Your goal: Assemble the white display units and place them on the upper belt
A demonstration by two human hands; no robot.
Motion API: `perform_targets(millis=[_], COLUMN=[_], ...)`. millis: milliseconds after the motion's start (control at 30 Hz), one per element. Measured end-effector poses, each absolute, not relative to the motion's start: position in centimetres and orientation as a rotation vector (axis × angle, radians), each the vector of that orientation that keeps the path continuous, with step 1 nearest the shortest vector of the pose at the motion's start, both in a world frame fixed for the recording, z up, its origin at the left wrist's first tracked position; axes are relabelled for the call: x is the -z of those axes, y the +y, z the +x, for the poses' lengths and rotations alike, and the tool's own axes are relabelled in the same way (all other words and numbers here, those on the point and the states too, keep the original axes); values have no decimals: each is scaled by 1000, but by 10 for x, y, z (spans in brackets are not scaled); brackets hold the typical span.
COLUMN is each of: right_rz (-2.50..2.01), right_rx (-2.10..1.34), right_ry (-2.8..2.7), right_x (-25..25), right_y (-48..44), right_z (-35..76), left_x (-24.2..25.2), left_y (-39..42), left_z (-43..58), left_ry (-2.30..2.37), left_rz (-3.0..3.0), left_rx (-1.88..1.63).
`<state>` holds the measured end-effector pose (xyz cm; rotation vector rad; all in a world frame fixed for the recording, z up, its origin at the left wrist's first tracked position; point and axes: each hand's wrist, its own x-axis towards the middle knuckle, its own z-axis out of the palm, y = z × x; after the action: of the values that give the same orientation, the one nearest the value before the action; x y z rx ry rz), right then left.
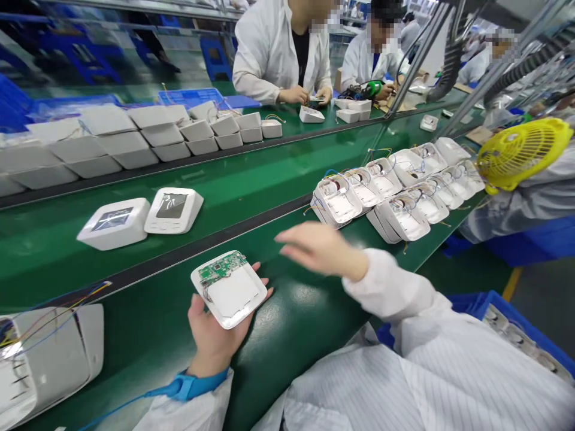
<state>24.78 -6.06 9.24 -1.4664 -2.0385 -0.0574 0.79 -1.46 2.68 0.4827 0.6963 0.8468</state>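
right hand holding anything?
No. The right hand hovers open and empty above the green bench, while the left hand holds the open white unit.

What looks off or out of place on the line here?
Nothing looks damaged or spilled. The left hand holds an open white unit with its green circuit board exposed. The right hand hovers empty and blurred. Loose coloured wires trail from the housing at bottom left.
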Motion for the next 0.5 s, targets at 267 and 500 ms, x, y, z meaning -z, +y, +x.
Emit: perform_targets(millis=[267, 500], right_rz=[-2844, -2957], right_rx=[515, 339], right_ry=[-606, -596], right_x=[-130, -120], right_y=[-118, -121], right_z=[468, 520], left_x=[-36, -29], left_y=[-11, -12], left_z=[12, 10], left_ry=[693, 678], left_rz=[538, 605], left_rx=[-779, -768])
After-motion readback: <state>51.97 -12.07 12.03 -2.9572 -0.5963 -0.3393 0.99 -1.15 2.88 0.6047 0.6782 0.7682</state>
